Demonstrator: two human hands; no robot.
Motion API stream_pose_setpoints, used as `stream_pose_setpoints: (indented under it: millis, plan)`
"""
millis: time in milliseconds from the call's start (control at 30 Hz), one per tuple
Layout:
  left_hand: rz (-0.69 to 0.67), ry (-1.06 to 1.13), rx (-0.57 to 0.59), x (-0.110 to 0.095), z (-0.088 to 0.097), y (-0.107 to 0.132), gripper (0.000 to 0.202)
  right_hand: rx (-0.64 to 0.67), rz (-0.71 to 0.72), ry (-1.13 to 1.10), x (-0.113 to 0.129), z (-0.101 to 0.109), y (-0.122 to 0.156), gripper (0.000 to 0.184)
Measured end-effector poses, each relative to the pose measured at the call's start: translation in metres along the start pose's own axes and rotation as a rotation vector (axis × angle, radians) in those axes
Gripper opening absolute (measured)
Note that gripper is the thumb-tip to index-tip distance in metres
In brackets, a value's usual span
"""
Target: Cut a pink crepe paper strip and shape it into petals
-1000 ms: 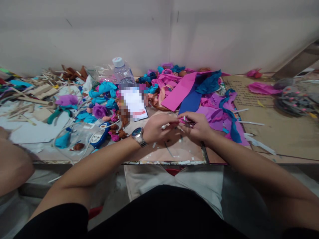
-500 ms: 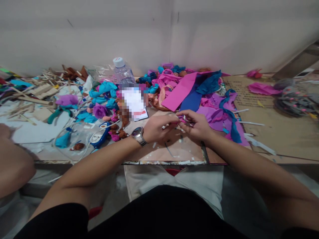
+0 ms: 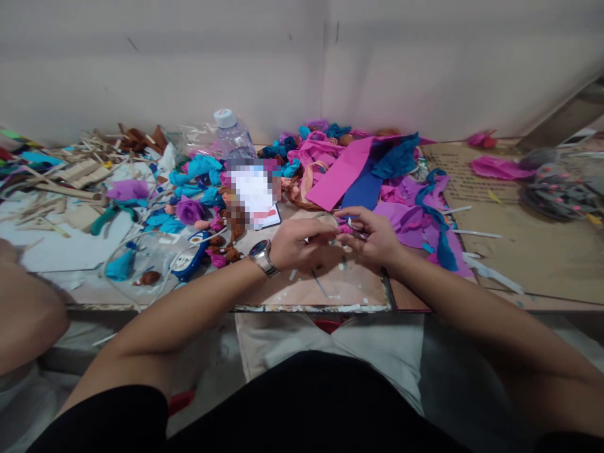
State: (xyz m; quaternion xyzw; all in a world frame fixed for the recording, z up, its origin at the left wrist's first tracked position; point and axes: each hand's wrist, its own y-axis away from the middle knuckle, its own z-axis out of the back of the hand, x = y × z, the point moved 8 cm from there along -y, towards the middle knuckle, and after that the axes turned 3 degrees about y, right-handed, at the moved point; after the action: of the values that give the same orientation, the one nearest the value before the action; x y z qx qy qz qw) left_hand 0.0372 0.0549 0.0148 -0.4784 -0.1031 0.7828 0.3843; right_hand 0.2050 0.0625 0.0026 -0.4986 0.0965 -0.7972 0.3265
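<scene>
Over the bare front of the table, my left hand (image 3: 298, 243) and my right hand (image 3: 377, 238) meet fingertip to fingertip. A small magenta crumpled-paper piece (image 3: 346, 228) with a white bit on it is pinched in my right fingers. My left thumb and index finger press together beside it; whatever they hold is too small to make out. A silver watch circles my left wrist. Just beyond the hands lie a magenta paper strip (image 3: 340, 175), a blue strip (image 3: 362, 195) and purple crepe paper (image 3: 401, 220).
A phone (image 3: 255, 195), partly pixelated, lies before a clear bottle (image 3: 234, 135). Paper flowers (image 3: 190, 209), a blue-and-white device (image 3: 189, 257) with a cable, green-handled pliers (image 3: 104, 219) and wood sticks (image 3: 78, 176) fill the left. Cardboard (image 3: 491, 245) lies right. Another person's arm (image 3: 28, 308) is at far left.
My hands have shifted only slightly, and more of the magenta piece shows between the fingers. The other person's arm at far left has moved a little; its hand no longer shows over the white paper.
</scene>
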Motion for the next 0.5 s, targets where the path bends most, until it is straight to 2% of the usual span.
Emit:
stream_pose_setpoints:
  millis: [267,500]
  plan:
    - [-0.036,0.022,-0.038,-0.010,0.003,-0.004,0.023,-0.005,0.010,-0.002,0.000,0.001,-0.001,0.054]
    - [0.149,0.158,-0.083,0.004,0.005,-0.005,0.029,-0.084,-0.039,-0.014,0.004,0.010,-0.002,0.065]
